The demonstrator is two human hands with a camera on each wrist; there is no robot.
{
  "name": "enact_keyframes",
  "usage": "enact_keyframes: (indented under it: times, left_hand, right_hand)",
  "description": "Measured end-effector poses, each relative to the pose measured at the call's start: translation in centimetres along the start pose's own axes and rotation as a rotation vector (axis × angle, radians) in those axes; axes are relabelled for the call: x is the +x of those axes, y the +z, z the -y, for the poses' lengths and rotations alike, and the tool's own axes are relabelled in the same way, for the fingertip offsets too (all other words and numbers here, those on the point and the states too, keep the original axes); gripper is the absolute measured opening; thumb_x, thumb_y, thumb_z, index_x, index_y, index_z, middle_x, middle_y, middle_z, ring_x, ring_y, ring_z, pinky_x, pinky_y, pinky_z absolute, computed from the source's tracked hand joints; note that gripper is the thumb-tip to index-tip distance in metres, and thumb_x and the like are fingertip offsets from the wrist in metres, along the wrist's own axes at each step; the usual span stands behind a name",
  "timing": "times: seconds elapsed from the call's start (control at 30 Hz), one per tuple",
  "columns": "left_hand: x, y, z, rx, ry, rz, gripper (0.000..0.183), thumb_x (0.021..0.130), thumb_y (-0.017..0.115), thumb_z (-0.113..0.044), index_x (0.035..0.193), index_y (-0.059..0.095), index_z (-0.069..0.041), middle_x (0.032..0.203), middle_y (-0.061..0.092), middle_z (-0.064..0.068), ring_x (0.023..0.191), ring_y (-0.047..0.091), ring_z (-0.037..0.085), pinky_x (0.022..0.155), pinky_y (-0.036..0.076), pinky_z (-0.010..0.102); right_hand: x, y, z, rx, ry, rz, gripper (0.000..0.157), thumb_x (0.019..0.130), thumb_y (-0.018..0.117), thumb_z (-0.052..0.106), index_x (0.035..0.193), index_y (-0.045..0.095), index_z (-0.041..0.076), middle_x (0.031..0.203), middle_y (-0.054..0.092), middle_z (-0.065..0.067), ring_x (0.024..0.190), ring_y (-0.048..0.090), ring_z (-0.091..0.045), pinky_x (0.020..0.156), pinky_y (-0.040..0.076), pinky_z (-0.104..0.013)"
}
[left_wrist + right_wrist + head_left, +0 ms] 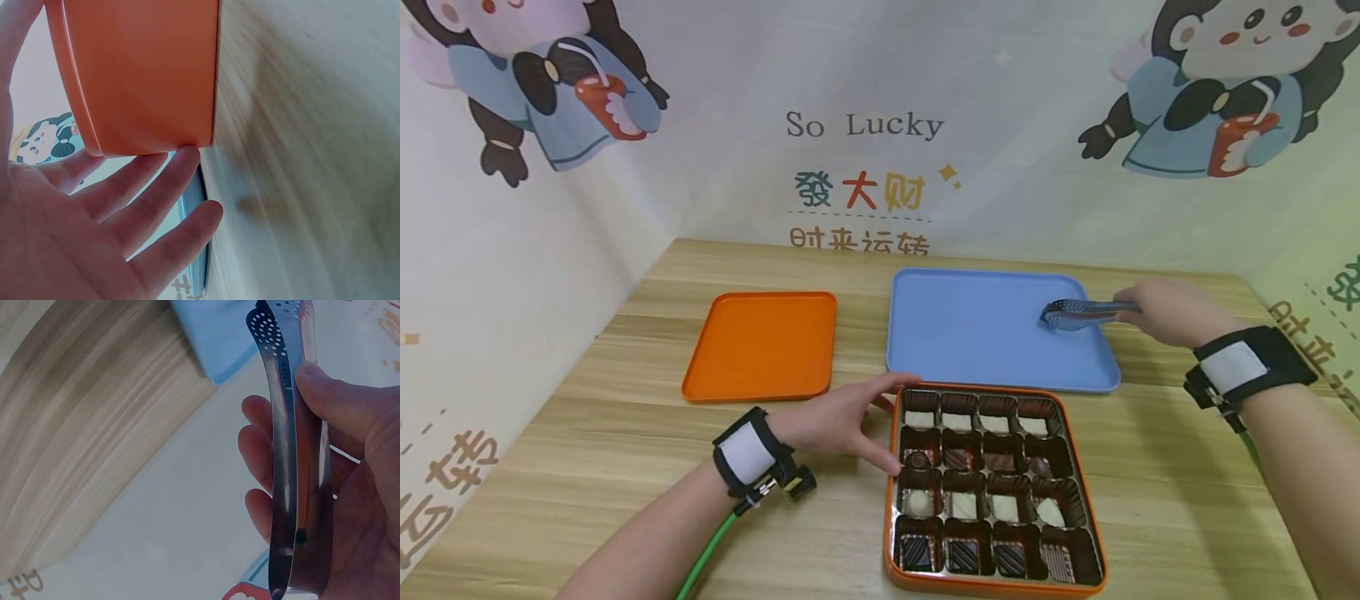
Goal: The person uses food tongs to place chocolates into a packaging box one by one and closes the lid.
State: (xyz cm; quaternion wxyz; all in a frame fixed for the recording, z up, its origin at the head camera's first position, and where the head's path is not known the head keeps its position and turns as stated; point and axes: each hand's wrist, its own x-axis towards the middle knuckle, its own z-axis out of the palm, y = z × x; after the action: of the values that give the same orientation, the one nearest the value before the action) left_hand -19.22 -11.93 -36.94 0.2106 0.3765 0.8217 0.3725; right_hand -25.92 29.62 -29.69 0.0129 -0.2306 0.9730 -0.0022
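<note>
A square orange-rimmed box [891, 533] stands at the front, its compartments holding several white, brown and dark chocolates [962, 557]. My left hand [842, 421] touches this box at its back left corner, thumb at the left rim. In the left wrist view its fairly straight fingers [150, 194] rest against the orange wall. With my right hand [1176, 312] I grip metal tongs [1086, 313] that have perforated tips. Those tips are over the right part of a blue tray [970, 333]; whether anything is between them I cannot tell.
An orange tray [760, 346] lies on the wooden table [647, 400] at the left, apart from the blue one. The box stands close to the blue tray's front edge. A printed cloth [730, 150] rises behind the table.
</note>
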Motion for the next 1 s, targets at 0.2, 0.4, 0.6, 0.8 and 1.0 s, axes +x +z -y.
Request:
enact_keyframes:
  times: [0.2,0.4,0.6,0.8,1.0]
  left_hand:
    - [0.0,0.0,-0.2,0.017,0.001,0.004,0.101,0.064,0.075,-0.049,0.144,0.018,-0.026,0.144,0.027,-0.005,0.114,0.043,0.011,0.096,0.033,0.032]
    - [0.0,-0.2,-0.3,0.007,-0.01,0.001,0.1,0.064,0.075,-0.049,0.144,0.018,-0.028,0.144,0.026,-0.007,0.115,0.041,0.012,0.093,0.035,0.032]
    - [-0.1,-0.4,-0.2,0.0,-0.012,-0.005,0.099,0.065,0.075,-0.048,0.144,0.019,-0.027,0.144,0.026,-0.007,0.116,0.041,0.012,0.094,0.034,0.031]
    - [-0.1,-0.3,0.0,-0.003,-0.013,-0.005,0.099,0.065,0.075,-0.048,0.144,0.019,-0.027,0.143,0.027,-0.007,0.115,0.042,0.011,0.094,0.035,0.031]
    - [0.0,-0.1,0.2,0.01,-0.002,-0.002,0.099,0.064,0.074,-0.05,0.143,0.02,-0.027,0.142,0.028,-0.008,0.115,0.042,0.011,0.094,0.034,0.032]
  right_hand:
    - [-3.5,-0.3,0.8,0.004,-0.017,-0.082,0.03,0.088,0.056,0.013,0.111,0.057,-0.007,0.095,0.062,-0.018,0.079,0.059,-0.027,0.068,0.046,-0.043]
    - [-7.9,-0.7,3.3,-0.093,-0.028,-0.17,0.035,0.082,0.063,0.014,0.111,0.058,-0.005,0.094,0.062,-0.018,0.07,0.059,-0.023,0.06,0.048,-0.039]
    - [-12.5,-0.5,6.3,-0.114,-0.123,-0.281,0.036,0.07,0.072,0.018,0.104,0.065,0.007,0.084,0.062,0.002,0.061,0.054,-0.007,0.05,0.044,-0.028]
    - [-15.9,0.2,8.5,-0.086,-0.294,-0.351,0.037,0.078,0.06,0.044,0.098,0.067,0.014,0.081,0.053,0.021,0.063,0.043,0.006,0.048,0.039,-0.023]
    - [-17.5,1.2,10.3,-0.182,-0.407,-0.442,0.059,0.093,0.023,0.055,0.09,0.067,0.017,0.08,0.054,0.015,0.063,0.045,0.0,0.051,0.041,-0.028]
